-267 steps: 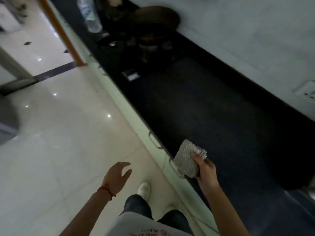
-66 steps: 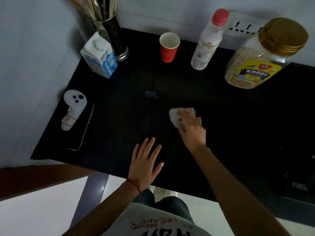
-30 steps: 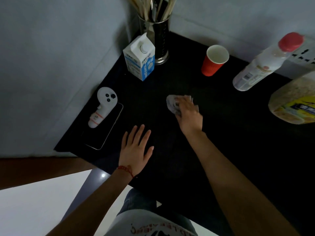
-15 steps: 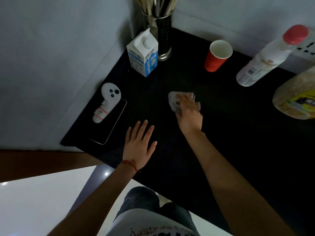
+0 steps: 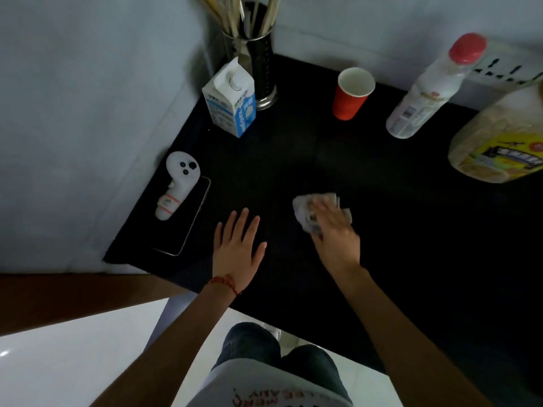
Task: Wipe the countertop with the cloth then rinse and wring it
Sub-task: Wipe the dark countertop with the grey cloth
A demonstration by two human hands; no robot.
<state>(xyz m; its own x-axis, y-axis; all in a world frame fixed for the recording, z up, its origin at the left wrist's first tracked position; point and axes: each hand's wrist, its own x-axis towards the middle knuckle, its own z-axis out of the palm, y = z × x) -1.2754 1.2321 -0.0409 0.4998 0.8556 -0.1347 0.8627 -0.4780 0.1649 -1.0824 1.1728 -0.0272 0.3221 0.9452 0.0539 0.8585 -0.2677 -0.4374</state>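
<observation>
A pale, bumpy cloth [image 5: 302,211] lies flat on the black countertop [image 5: 411,236], near its middle. My right hand [image 5: 333,233] presses down on the cloth and covers most of it; the hand is blurred. Left of it, my left hand [image 5: 238,246] rests flat on the countertop with its fingers spread and nothing in it. A red string circles that wrist.
Along the back stand a milk carton [image 5: 230,102], a metal utensil holder [image 5: 257,63], a red paper cup [image 5: 352,94], a white bottle with a red cap [image 5: 429,92] and a large jar [image 5: 499,145]. A white controller [image 5: 176,185] lies on a phone [image 5: 188,227] at the left wall.
My right hand has slid the cloth toward me and slightly right over the countertop. My left hand stays flat in about the same spot.
</observation>
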